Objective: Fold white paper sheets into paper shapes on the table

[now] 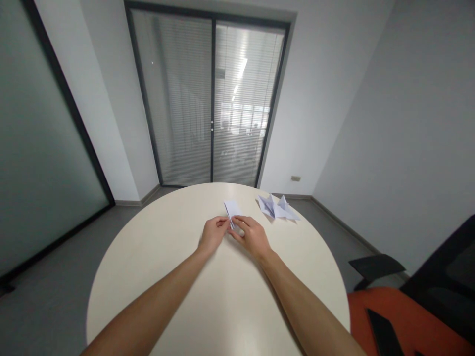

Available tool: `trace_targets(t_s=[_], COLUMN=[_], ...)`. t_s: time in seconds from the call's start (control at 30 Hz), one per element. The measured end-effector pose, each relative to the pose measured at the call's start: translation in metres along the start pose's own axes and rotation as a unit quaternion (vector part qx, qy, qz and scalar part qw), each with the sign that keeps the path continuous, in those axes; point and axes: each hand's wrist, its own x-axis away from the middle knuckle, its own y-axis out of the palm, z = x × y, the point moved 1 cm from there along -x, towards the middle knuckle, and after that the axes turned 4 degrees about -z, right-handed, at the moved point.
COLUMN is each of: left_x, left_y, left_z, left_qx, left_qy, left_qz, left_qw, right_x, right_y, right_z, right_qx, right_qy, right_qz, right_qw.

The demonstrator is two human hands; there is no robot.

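Between my hands, above the middle of the round table (pixel 163 257), is a small folded piece of white paper (pixel 232 207). My left hand (pixel 214 233) pinches its lower left edge with fingers curled. On the other side, my right hand (pixel 252 234) grips the lower right part between thumb and fingers. The paper's upper end points away from me, and its lower end is partly hidden by my fingertips. Folded white paper figures (pixel 276 206) with pointed tips lie on the table, beyond my right hand and to its right.
An orange-seated chair (pixel 371 306) with black armrests stands against the table's right side. Beyond the far edge is a dark-framed glass panel with blinds (pixel 185 109). A frosted glass panel (pixel 44 148) is on the left, and a grey wall on the right.
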Motion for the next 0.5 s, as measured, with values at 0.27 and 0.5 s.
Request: trace_targets(t_s=[0.27,0.5], left_x=[-0.002,-0.001], left_y=[-0.003,-0.012], left_z=[-0.010,-0.015], left_qx=[-0.024,-0.290], left_qy=[-0.034,0.111], left_qz=[0.008,0.031], left_qw=[0.999,0.950], right_x=[-0.001,0.001], right_y=[-0.002,-0.003], right_z=[0.002,0.002], right_qx=[0.050,0.071], right_qy=[0.017,-0.021], right_qz=[-0.075,-0.145], right_qw=[0.996,0.987])
